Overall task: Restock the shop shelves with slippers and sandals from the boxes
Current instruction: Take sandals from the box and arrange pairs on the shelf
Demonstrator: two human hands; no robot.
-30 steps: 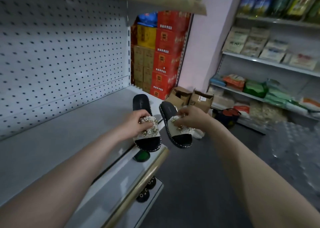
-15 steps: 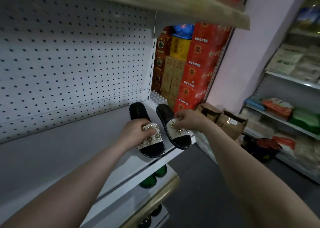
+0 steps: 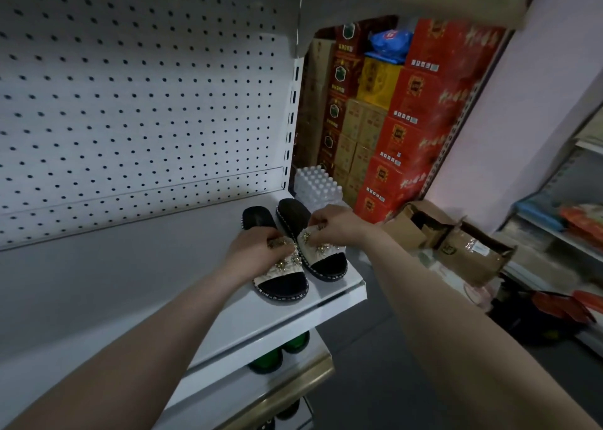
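Red cartons point(image 3: 421, 129) are stacked in a tall column. A yellow box point(image 3: 378, 82) is set just left of them, and a blue bag point(image 3: 390, 43) is laid above it. Brown cartons point(image 3: 355, 142) are piled lower, left of the red cartons. A bottle pack point(image 3: 318, 185) is seen low to their left, a pink wall point(image 3: 538, 103) to their right.

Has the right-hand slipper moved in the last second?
Yes. The right slipper was past the shelf end, over the floor; now it sits on the shelf beside the left slipper.

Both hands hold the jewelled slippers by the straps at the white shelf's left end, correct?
No: the head view shows the jewelled slippers at the white shelf's right end. Left hand and right hand do hold the straps.
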